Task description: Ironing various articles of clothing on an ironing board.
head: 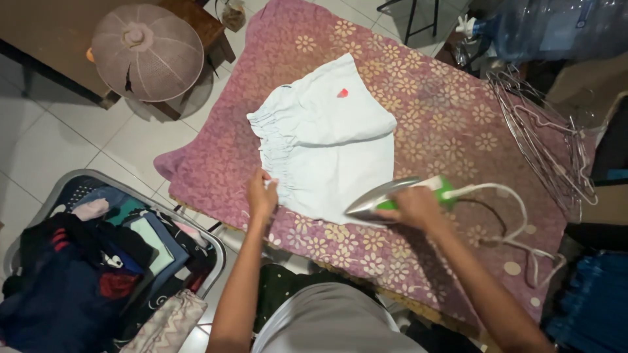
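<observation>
A pale blue pair of shorts (327, 140) with an elastic waistband and a small red mark lies flat on a pink flowered blanket (432, 111). My left hand (261, 194) pinches the waistband at the garment's near left corner. My right hand (414, 208) grips the green handle of an electric iron (386, 198), whose metal soleplate rests on the near right edge of the shorts. The iron's white cord (517, 222) loops away to the right over the blanket.
A basket of mixed clothes (98, 261) stands on the tiled floor at lower left. A round mesh food cover (147, 52) sits on a low wooden table at upper left. Wire hangers (543, 137) pile at the blanket's right edge, with a large water bottle (556, 26) behind.
</observation>
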